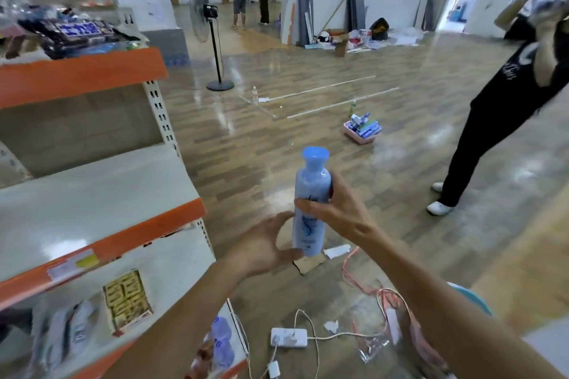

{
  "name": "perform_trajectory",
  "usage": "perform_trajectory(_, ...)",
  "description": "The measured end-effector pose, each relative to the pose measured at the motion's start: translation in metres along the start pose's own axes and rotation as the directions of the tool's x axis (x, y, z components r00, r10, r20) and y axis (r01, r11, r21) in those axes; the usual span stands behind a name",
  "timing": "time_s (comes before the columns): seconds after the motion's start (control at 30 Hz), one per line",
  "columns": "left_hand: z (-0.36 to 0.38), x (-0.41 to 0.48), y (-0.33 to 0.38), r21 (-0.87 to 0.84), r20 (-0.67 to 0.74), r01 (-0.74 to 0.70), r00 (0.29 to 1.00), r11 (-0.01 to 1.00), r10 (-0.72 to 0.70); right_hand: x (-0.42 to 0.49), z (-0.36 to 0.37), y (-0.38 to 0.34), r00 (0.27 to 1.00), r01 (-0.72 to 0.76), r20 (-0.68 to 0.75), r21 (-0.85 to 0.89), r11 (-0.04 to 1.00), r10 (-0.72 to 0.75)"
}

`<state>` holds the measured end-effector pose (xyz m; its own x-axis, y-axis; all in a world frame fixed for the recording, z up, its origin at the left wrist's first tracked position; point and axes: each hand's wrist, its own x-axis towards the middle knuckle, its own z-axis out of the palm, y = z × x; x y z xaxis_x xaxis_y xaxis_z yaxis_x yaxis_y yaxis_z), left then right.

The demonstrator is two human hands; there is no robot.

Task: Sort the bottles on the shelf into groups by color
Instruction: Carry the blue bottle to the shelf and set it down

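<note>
Orange-edged store shelf (101, 148) stands left of a pale blue shampoo bottle (311, 203), held upright in mid-air, right hand (335, 209) clamped round its middle, left hand (261, 243) cupping its base, nearer the shelf.

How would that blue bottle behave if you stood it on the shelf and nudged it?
The blue bottle is tall and narrow, so it would probably tip easily. Its round body would likely roll once down. Its surface looks smooth and glossy, perhaps slippery; both the right hand and left hand hold it.
</note>
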<state>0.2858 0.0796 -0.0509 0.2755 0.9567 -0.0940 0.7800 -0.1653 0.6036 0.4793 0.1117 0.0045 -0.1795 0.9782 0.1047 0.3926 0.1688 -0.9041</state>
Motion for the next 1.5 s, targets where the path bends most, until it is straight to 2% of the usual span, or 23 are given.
perform_trajectory(0.13, 0.015, 0.013, 0.019, -0.191, -0.020, 0.054, 0.998, 0.980, -0.059, 0.002, -0.012, -0.003, 1.000, 0.012, -0.018, 0.041, 0.999, -0.011)
perform_trajectory(0.33, 0.015, 0.033, 0.025, -0.440, -0.060, 0.077, 0.992, 0.895, -0.115, 0.020, -0.004, -0.004, 1.000, -0.019, -0.006, 0.109, 0.994, 0.020)
perform_trajectory(0.43, 0.008, 0.039, 0.017, -0.492, -0.057, 0.085, 0.990, 0.867, -0.130, 0.034, 0.004, -0.009, 0.999, -0.033, 0.039, 0.139, 0.990, 0.028)
perform_trajectory(0.6, -0.011, 0.050, -0.003, -0.643, 0.010, 0.063, 0.997, 0.763, -0.073, 0.062, 0.013, -0.012, 0.984, -0.112, 0.161, 0.221, 0.969, 0.076)
perform_trajectory(0.8, -0.018, 0.068, -0.027, -0.652, 0.073, 0.068, 0.997, 0.756, -0.026, 0.081, 0.031, 0.000, 0.960, -0.238, 0.211, 0.273, 0.932, 0.183)
perform_trajectory(1.03, -0.012, 0.091, -0.051, -0.602, 0.097, 0.123, 0.992, 0.789, -0.081, 0.103, 0.041, 0.014, 0.974, -0.171, 0.186, 0.251, 0.953, 0.126)
perform_trajectory(1.17, -0.015, 0.111, -0.059, -0.533, 0.033, 0.144, 0.988, 0.834, -0.149, 0.129, 0.035, 0.020, 0.981, -0.121, 0.178, 0.234, 0.965, 0.080)
perform_trajectory(1.3, -0.016, 0.139, -0.053, -0.480, 0.000, 0.137, 0.988, 0.867, -0.156, 0.163, 0.019, 0.031, 0.982, -0.058, 0.187, 0.180, 0.982, 0.024)
perform_trajectory(1.5, -0.013, 0.207, -0.033, -0.304, -0.068, 0.163, 0.979, 0.939, -0.192, 0.233, -0.028, 0.058, 0.980, 0.006, 0.195, 0.110, 0.994, -0.027)
